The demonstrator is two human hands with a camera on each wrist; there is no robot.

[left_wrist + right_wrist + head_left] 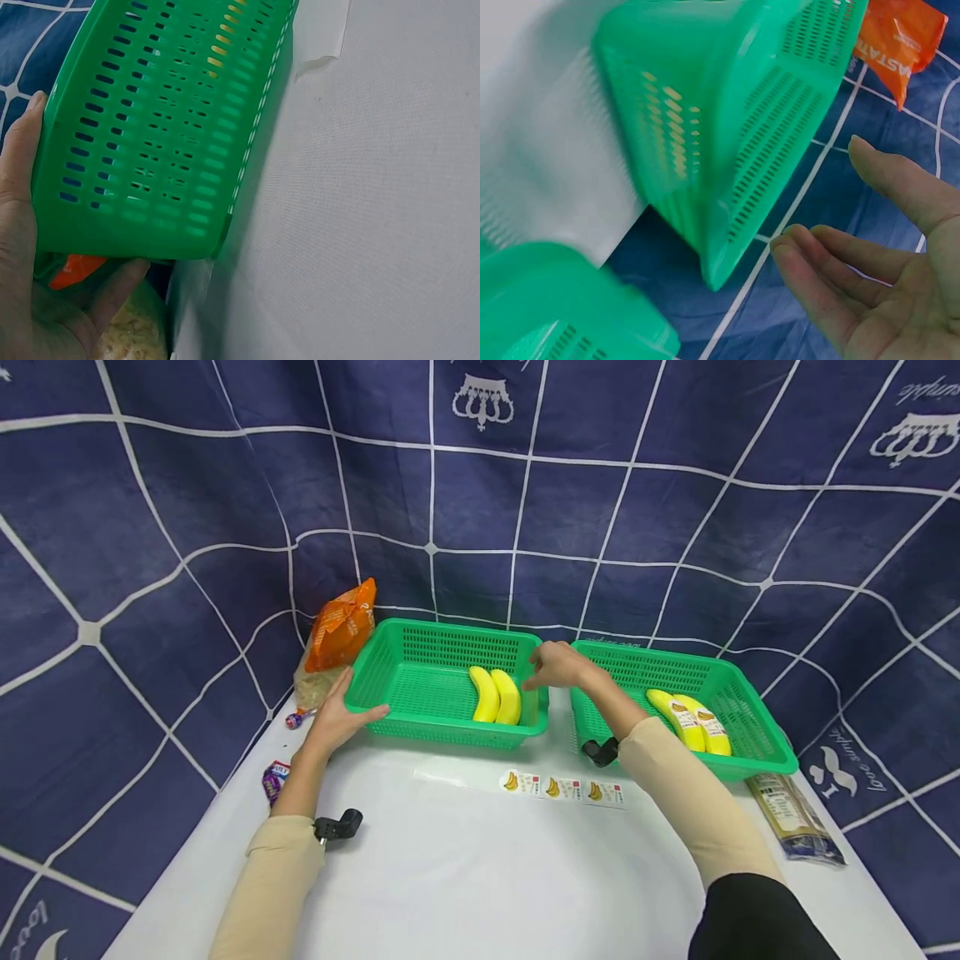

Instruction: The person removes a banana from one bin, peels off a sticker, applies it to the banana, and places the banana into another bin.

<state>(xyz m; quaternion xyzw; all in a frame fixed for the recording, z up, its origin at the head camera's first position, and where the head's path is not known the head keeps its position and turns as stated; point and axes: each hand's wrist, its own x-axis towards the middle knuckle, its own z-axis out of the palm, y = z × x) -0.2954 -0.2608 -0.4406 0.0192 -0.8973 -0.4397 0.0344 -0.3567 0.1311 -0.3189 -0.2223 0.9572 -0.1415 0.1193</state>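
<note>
Two bananas [509,697] lay lengthwise front to back at the right end of the left basket [427,687], just left of the nearer, empty right hand [557,665], fingers loosely extended; the left hand [333,720], spread, touched the basket's left end.

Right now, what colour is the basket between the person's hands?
Green; the basket shows best in the head view.

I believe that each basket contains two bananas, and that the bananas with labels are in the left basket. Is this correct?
Not quite: the labelled bananas are in the right basket, as the head view shows. Each basket does contain two bananas, but the pair in the left basket shows no labels.
</note>
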